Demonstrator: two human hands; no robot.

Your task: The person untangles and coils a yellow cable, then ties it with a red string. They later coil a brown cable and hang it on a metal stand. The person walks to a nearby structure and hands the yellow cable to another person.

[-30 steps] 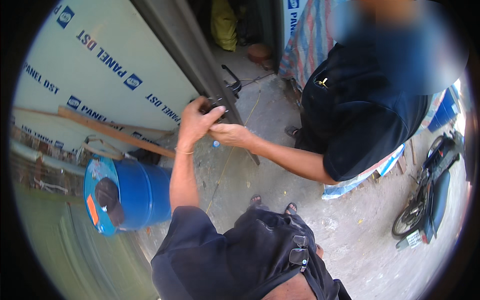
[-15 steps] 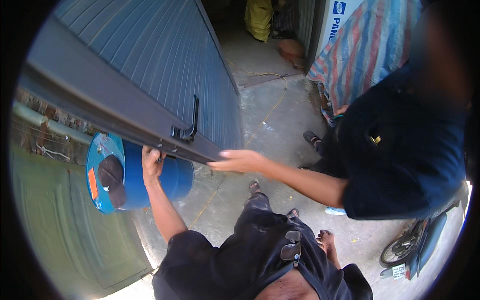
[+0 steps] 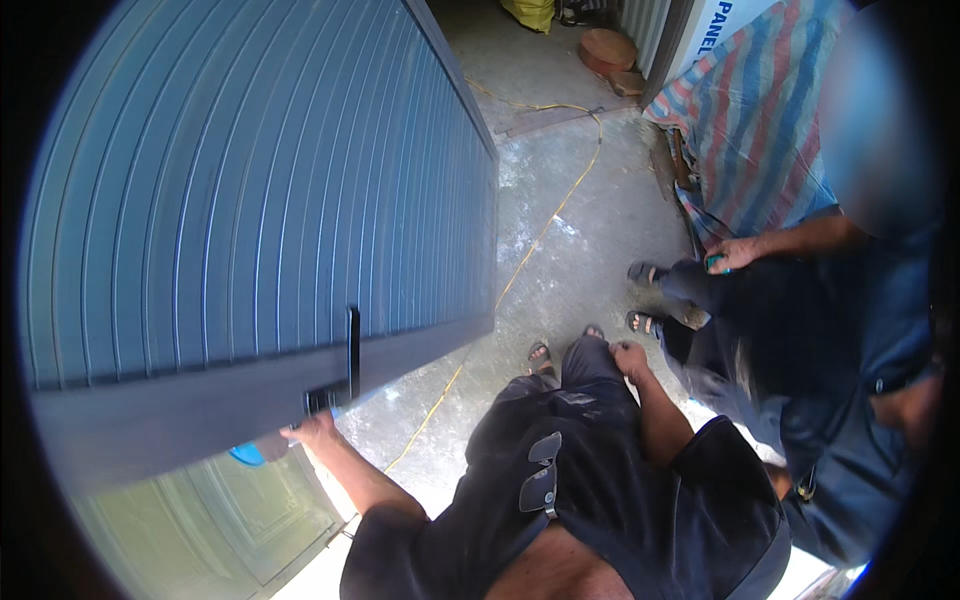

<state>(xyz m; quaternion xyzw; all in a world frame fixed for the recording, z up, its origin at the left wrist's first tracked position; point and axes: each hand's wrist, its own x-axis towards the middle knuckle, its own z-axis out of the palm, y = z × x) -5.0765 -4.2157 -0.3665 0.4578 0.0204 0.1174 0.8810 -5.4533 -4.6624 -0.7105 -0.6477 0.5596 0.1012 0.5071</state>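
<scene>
A large blue-grey ribbed door (image 3: 250,200) fills the left side, with a black lever handle (image 3: 353,355) near its lower edge. My left hand (image 3: 314,430) grips the door's edge just below that handle. Some of its fingers are hidden behind the edge. My right hand (image 3: 628,360) hangs by my right thigh with the fingers curled in; whether anything is inside it is hidden. Dark sunglasses (image 3: 541,475) hang from the front of my dark shirt.
A co-worker in dark clothes (image 3: 780,350) stands close at right, a hand (image 3: 738,252) around a small teal thing. A yellow cable (image 3: 540,240) crosses the concrete floor. Striped sheeting (image 3: 755,120) hangs behind. Beneath the door, a blue drum (image 3: 247,455) barely shows beside a greenish panel (image 3: 210,520).
The door has swung, showing more of its ribbed face and covering most of the drum. The co-worker's hand has left the door edge. My right hand has moved forward, its fingers now curled.
</scene>
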